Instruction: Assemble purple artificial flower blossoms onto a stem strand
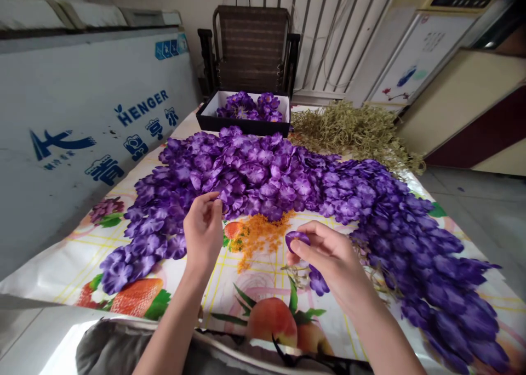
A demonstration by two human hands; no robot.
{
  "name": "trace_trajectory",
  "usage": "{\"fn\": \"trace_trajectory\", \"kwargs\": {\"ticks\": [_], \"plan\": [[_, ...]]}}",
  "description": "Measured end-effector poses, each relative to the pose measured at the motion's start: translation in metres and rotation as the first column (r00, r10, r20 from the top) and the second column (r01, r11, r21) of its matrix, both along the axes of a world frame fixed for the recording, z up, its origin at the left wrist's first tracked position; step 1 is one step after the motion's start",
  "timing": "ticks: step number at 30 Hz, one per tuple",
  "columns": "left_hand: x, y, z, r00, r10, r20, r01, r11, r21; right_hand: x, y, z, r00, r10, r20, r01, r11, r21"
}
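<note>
My right hand (pixel 324 249) pinches a purple artificial flower petal piece (pixel 296 240) between thumb and fingers. Just below that hand, another purple flower (pixel 318 282) and some thin pale green stem show; whether they are held too is unclear. At the near edge of a wide heap of purple artificial petals (pixel 263 172), my left hand (pixel 205 227) has its thumb and fingers closed together. Its fingertips meet the heap visually, and what they grip, if anything, cannot be made out. Small orange flower bits (pixel 263 235) lie between the two hands.
A black box with white lining (pixel 242 124) holds finished-looking purple flowers behind the heap. Dried-looking green stems (pixel 349 128) are piled at the back right. The table wears a fruit-print cloth (pixel 222 304). A chair (pixel 252 46) stands behind, a white HENGER-marked freezer (pixel 82 117) at left.
</note>
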State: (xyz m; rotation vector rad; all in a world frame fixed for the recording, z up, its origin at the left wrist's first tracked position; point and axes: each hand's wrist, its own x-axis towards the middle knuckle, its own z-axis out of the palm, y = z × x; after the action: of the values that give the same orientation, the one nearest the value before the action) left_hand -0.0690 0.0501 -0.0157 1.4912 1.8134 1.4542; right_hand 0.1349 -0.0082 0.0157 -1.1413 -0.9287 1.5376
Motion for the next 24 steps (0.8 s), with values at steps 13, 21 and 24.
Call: {"fn": "trace_trajectory", "kwargs": {"ticks": [13, 21, 24], "plan": [[0.025, -0.055, 0.037, 0.879, -0.469, -0.084, 0.475, 0.876, 0.083, -0.003, -0.029, 0.016, 0.993, 0.056, 0.102, -0.092, 0.918, 0.385], [0.032, -0.064, 0.043, 0.715, -0.449, -0.536, 0.577, 0.812, 0.089, -0.002, -0.038, 0.022, 0.98, -0.029, 0.198, -0.053, 0.917, 0.396], [0.038, -0.065, 0.044, 0.731, -0.526, -0.435, 0.619, 0.779, 0.099, -0.002, -0.037, 0.017, 0.957, -0.061, 0.283, -0.077, 0.888, 0.453]]}}
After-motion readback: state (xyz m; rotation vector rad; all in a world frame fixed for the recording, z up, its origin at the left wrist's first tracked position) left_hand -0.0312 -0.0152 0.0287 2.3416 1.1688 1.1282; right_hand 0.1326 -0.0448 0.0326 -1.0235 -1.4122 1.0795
